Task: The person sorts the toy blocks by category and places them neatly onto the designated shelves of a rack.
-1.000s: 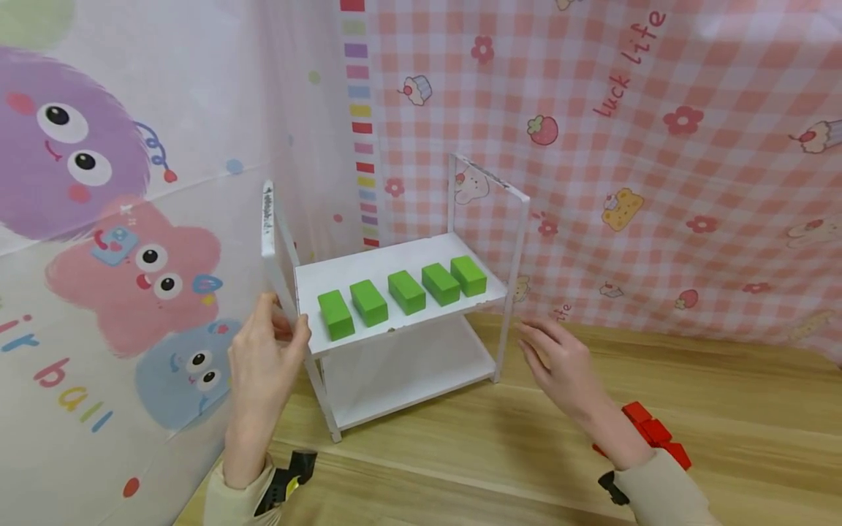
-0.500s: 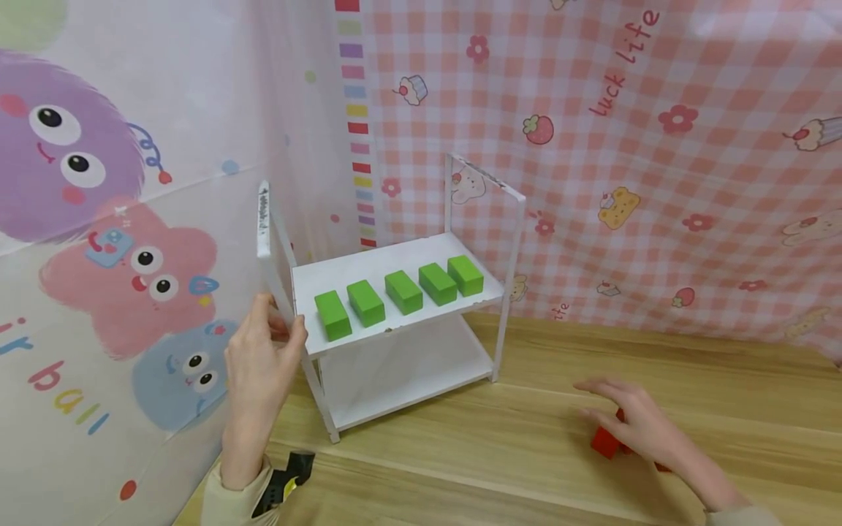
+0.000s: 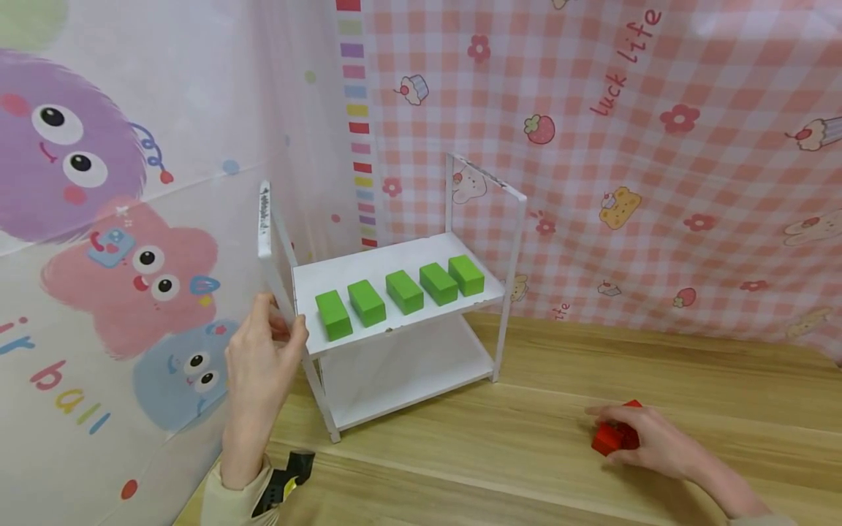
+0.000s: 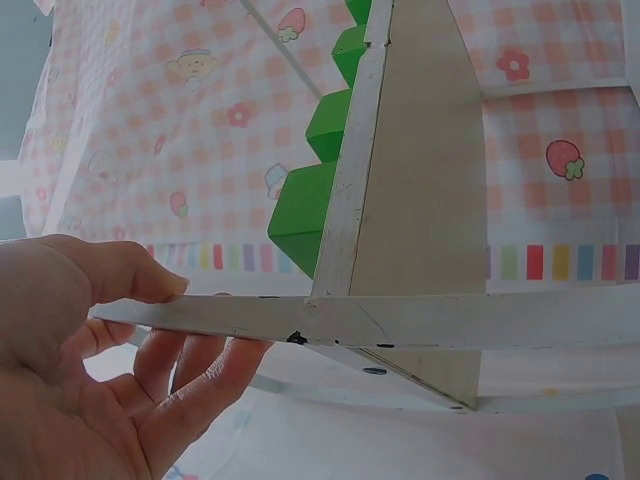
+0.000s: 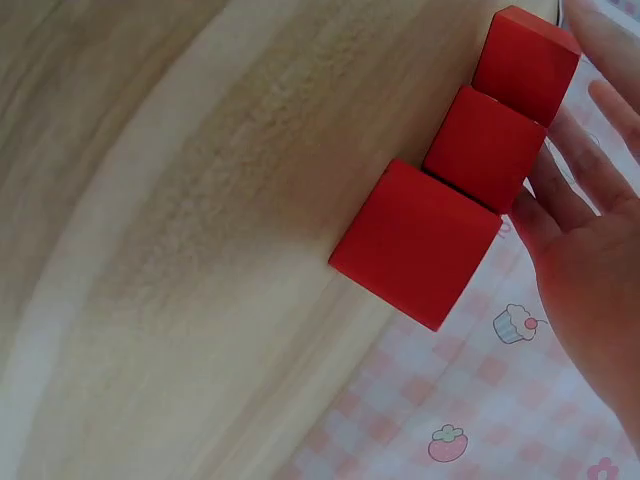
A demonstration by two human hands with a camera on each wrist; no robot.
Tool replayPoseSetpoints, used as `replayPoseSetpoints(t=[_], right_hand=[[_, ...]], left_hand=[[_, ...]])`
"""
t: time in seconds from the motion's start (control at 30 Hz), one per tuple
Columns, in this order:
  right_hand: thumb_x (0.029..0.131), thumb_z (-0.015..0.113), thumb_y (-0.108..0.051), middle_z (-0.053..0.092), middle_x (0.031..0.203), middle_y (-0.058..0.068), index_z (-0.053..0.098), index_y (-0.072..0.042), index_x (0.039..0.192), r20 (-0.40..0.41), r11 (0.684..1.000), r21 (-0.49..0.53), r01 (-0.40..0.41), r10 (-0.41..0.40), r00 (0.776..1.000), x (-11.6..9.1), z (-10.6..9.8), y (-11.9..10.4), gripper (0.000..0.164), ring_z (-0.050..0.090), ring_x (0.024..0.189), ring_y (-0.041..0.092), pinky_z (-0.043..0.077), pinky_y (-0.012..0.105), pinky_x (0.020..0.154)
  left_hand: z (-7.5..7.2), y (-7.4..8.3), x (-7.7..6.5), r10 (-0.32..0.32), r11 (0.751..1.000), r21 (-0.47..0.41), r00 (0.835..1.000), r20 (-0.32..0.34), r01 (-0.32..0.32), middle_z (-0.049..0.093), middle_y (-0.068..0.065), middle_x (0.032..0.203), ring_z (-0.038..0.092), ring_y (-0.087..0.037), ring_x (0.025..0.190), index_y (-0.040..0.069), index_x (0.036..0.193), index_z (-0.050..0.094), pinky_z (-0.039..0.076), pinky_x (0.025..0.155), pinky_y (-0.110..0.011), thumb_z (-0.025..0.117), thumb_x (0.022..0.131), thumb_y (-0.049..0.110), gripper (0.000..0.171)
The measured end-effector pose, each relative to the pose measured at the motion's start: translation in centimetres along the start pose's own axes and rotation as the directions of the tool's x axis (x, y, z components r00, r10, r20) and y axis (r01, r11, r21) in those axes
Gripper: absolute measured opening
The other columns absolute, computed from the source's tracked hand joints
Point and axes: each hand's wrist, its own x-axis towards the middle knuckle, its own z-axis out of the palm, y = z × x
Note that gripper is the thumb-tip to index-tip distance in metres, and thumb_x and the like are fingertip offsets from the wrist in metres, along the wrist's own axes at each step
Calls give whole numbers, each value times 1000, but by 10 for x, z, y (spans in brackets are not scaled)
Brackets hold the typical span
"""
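From my end: red blocks [image 5: 485, 150] are on the wood-grain table [image 3: 546, 482], to the right of the white rack [image 3: 406, 369] and well apart from it. Right wrist view gives me three in a line, touching or nearly so. Plain, even red, flat faces, crisp edges; the nearest shows a squarish face, the farthest shows two faces.

Right hand [image 3: 658, 438] is down at them, thumb to the near side, fingers arched across the far side. I can't tell if it's pinching a block or just resting against them.

Left hand [image 3: 259, 358] I read clearly: thumb on one face, fingertips on the opposite face, pinching the rack's left front upright [image 4: 420, 322] at about upper-shelf height. White paint there is chipped, dark spots near the shelf joint. Dark scuffs on the left top bar [image 3: 264, 212] too.

Five green blocks [image 3: 404, 291] sit in a spaced row on the upper shelf [image 3: 368, 259]. Oblong, bright tops, darker ends; the two rightmost sit closest together.

Readable text: "luck life" in red, running steeply up the pink checked cloth [image 3: 743, 175]; lower down, a smaller fragment, "ife". White cloth [image 3: 197, 58] on the left: "ball" in pink, yellow, green and blue letters, plus "ir" cut off by my frame edge. Black device [image 3: 283, 482] with a yellow patch at the left cuff; markings too small for me to read.
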Motion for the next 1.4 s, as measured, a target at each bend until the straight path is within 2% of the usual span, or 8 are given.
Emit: replayPoseSetpoints(t=[0.23, 0.5, 0.7, 0.87, 0.93, 1.1, 1.23, 1.4], right_hand=[[66, 84, -25, 69, 113, 3, 62, -12, 119, 15, 998, -14, 56, -56, 998, -1, 1, 7, 58, 60, 98, 0, 48, 16, 73], [69, 81, -17, 69, 110, 2, 64, -13, 116, -2, 997, -77, 23, -23, 1000, 2, 3, 1, 50, 61, 96, 4, 51, 20, 73], [68, 80, -4, 70, 102, 12, 64, -6, 110, -62, 998, 7, 58, -58, 996, 8, 5, -5, 45, 60, 85, -1, 52, 21, 62], [64, 82, -2, 71, 105, 10, 66, -9, 106, -154, 995, -56, 79, -87, 984, 17, 8, -14, 45, 66, 92, 10, 54, 23, 64], [62, 82, -1, 71, 105, 7, 68, -11, 105, -201, 991, -98, 86, -105, 974, 21, 9, -19, 47, 67, 94, 13, 53, 19, 70], [58, 80, 6, 71, 104, 2, 69, -13, 106, -298, 988, -90, 125, -146, 943, 35, 12, -29, 53, 67, 93, 9, 40, 2, 83], [61, 78, 8, 71, 108, 2, 68, -14, 109, -322, 993, -43, 108, -116, 939, 46, 17, -36, 54, 67, 98, 8, 37, 0, 86], [65, 78, 5, 72, 107, 4, 68, -12, 110, -356, 995, -2, 97, -91, 930, 60, 24, -47, 50, 68, 98, 15, 37, -1, 88]], left_hand=[[-1, 0, 0, 18, 1000, -1, 1000, 6, -18, 59, -15, 70, 62, -32, 61, -3, 98, 51, 44, 55, -36, 64, 82, 3, 21], [-1, 0, 0, 12, 1000, 1, 1000, 6, -12, 59, -15, 69, 62, -32, 60, -3, 98, 51, 43, 54, -37, 63, 83, 3, 20], [0, 0, 0, 13, 1000, -1, 1000, 6, -13, 58, -15, 69, 62, -32, 60, -3, 98, 51, 44, 54, -37, 63, 83, 3, 21], [-1, 0, 0, 10, 1000, 0, 1000, 7, -10, 59, -15, 69, 62, -31, 60, -3, 99, 51, 44, 54, -37, 63, 83, 4, 21], [-1, 0, 0, 9, 1000, -1, 1000, 7, -9, 59, -15, 69, 63, -31, 61, -3, 99, 52, 44, 54, -37, 63, 83, 4, 21], [-1, 0, 0, 2, 1000, -4, 1000, 11, -2, 59, -15, 70, 63, -32, 62, -3, 100, 52, 45, 55, -38, 63, 83, 4, 21], [-1, 0, 0, 0, 1000, -1, 1000, 13, 0, 59, -15, 70, 63, -32, 62, -3, 100, 52, 45, 55, -38, 63, 83, 4, 21], [-1, 0, 0, -1, 1000, 3, 1000, 18, 1, 59, -15, 70, 63, -32, 61, -3, 100, 52, 44, 54, -37, 63, 83, 4, 21]])
